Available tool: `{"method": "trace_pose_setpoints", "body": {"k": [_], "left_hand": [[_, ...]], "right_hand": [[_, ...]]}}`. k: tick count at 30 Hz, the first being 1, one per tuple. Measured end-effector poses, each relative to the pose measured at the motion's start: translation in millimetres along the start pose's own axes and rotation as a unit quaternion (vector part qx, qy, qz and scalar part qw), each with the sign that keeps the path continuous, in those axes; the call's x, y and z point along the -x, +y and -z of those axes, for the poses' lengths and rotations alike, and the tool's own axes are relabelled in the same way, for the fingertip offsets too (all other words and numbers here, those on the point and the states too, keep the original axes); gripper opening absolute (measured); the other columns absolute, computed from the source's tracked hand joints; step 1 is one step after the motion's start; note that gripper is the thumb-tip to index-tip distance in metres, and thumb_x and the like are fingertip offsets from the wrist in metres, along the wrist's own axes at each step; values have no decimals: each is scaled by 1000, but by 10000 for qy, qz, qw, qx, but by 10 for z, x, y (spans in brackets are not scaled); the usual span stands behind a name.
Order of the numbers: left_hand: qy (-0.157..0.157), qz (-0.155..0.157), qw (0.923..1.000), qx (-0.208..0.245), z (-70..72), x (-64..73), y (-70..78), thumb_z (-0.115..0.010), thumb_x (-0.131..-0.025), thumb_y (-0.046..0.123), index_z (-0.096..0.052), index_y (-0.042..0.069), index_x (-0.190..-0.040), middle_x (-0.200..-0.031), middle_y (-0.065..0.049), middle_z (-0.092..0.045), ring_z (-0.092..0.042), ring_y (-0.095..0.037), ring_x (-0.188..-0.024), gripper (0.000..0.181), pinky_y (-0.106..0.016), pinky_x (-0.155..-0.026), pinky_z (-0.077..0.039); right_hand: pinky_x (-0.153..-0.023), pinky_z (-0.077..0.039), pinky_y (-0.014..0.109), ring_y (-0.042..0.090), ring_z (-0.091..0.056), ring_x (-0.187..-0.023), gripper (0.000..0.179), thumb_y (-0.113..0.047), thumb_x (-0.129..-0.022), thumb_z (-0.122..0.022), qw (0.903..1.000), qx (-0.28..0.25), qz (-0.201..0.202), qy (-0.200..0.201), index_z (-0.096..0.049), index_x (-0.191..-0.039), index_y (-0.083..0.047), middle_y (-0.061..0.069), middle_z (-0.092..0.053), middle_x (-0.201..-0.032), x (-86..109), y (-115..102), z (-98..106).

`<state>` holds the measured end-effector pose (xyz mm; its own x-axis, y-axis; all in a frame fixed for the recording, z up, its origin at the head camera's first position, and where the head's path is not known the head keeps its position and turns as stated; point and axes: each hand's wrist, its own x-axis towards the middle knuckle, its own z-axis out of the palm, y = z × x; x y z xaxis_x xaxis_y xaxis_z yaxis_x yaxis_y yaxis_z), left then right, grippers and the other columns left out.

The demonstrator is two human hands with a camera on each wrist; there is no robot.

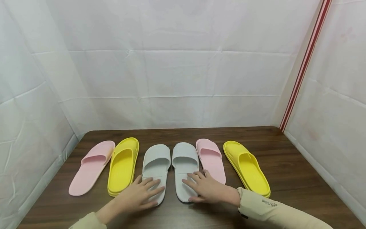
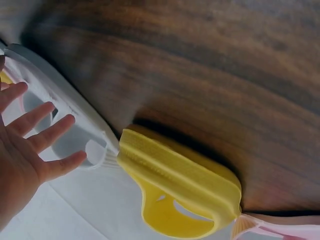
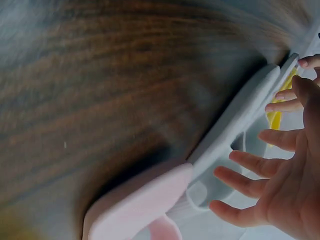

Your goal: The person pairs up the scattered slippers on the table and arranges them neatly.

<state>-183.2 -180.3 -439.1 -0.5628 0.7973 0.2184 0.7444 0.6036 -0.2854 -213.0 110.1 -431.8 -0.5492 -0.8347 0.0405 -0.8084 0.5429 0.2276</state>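
Observation:
Two white slippers [image 1: 157,152] lie side by side mid-table, toes pointing away from me. Over the heel part of the left one is my left hand [image 1: 140,194], fingers spread and straight. My right hand [image 1: 210,189] hovers or rests over the heel of the other white slipper [image 1: 185,150], its fingers also spread. Whether either palm touches the soles, I cannot tell. In the left wrist view, a yellow slipper [image 2: 180,167] stands beside the white one. The right wrist view shows a pink slipper [image 3: 145,200] next to the white pair.
At the left lie a pink slipper [image 1: 88,176] and a yellow slipper [image 1: 121,170]. Right of the white pair are another pink slipper [image 1: 214,165] and, angled outward, another yellow slipper [image 1: 253,173]. White sheeting [image 1: 177,73] surrounds the brown wooden table [image 1: 300,187] at back and sides.

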Motion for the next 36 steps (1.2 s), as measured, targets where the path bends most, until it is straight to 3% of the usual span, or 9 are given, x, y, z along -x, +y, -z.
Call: {"method": "trace_pose_setpoints", "body": {"k": [15, 22, 36], "left_hand": [[-490, 42, 9978, 450, 33, -18, 0, -50, -85, 48, -49, 25, -127, -124, -5, -54, -51, -25, -110, 48, -51, -81, -40], [-311, 93, 9987, 404, 16, -73, -47, -54, -83, 45, -51, 24, -125, -122, -5, -56, -53, -25, -108, 47, -50, -80, -40], [-739, 632, 9930, 665, -62, -208, -218, -55, -82, 39, -49, 21, -127, -126, -8, -52, -48, -28, -114, 49, -60, -88, -34]], "right_hand": [[-83, -37, 44, 22, -44, -109, 51, -57, -86, -41, 9997, 204, 106, 22, -43, -129, -29, 7, -46, -126, -20, -39, -61], [-84, -37, 47, 24, -44, -113, 51, -55, -87, -42, 9998, 167, 36, -104, -42, -131, -29, 8, -45, -129, -81, 10, -81], [-90, -35, 54, 26, -41, -118, 50, -50, -85, -47, 9977, -231, -295, -561, -40, -130, -27, 9, -42, -132, -295, 145, -54]]}}
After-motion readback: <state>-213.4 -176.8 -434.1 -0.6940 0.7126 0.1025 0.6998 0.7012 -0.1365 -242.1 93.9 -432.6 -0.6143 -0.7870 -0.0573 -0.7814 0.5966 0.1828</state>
